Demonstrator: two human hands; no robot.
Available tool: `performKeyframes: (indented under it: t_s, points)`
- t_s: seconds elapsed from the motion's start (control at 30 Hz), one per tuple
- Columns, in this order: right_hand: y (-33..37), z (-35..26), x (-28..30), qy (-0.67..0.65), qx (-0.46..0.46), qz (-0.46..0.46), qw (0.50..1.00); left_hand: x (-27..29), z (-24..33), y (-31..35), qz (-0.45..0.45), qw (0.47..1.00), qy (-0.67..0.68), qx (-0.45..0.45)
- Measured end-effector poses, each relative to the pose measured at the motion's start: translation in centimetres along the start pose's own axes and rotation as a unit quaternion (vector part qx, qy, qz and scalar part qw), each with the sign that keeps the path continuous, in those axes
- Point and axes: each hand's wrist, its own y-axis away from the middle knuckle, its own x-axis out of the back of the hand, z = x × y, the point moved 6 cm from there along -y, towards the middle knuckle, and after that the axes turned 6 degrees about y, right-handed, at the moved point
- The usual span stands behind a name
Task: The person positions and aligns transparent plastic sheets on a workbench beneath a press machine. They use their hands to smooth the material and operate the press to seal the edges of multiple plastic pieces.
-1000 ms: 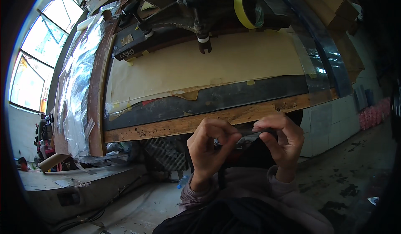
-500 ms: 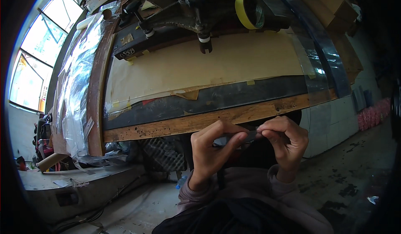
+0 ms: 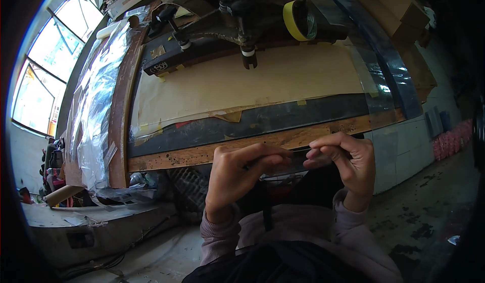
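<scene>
My left hand (image 3: 237, 174) and my right hand (image 3: 346, 164) are raised together in front of the wooden front edge (image 3: 202, 154) of a workbench. Between their fingertips they pinch a small dark flat strip (image 3: 298, 156), one hand at each end. The strip is thin and mostly hidden by my fingers. Both forearms in pinkish sleeves rise from the bottom of the view.
The bench top carries a tan paper sheet (image 3: 252, 83) over a dark panel (image 3: 283, 121). Black clamps (image 3: 237, 28) and a yellow tape roll (image 3: 295, 20) lie at its far side. Crumpled clear plastic (image 3: 96, 116) hangs on the left. Windows (image 3: 35, 81) glow at far left.
My hands have shifted slightly lower and a little apart, still holding the dark strip between the fingertips. The bench looks unchanged.
</scene>
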Motion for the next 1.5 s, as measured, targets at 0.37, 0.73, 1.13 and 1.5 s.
performKeyframes:
  t_s: [0.37,0.73,1.13,1.5]
  points:
    - [-4.9,-3.4,1.0,0.022,-0.002,0.002,1.0,2.4,3.8,-4.8,-0.006,1.0,0.007,0.003]
    - [-12.8,1.7,3.3,0.073,-0.069,-0.056,0.993,1.7,3.5,-8.2,0.023,0.848,-0.411,-0.333]
    - [-12.8,6.3,2.5,0.472,0.171,0.1,0.859,-2.3,-4.6,-9.3,-0.113,0.835,-0.484,-0.237]
    - [-12.3,6.3,0.3,0.518,0.233,0.018,0.823,-1.7,-4.9,-10.2,-0.104,0.859,-0.462,-0.197]
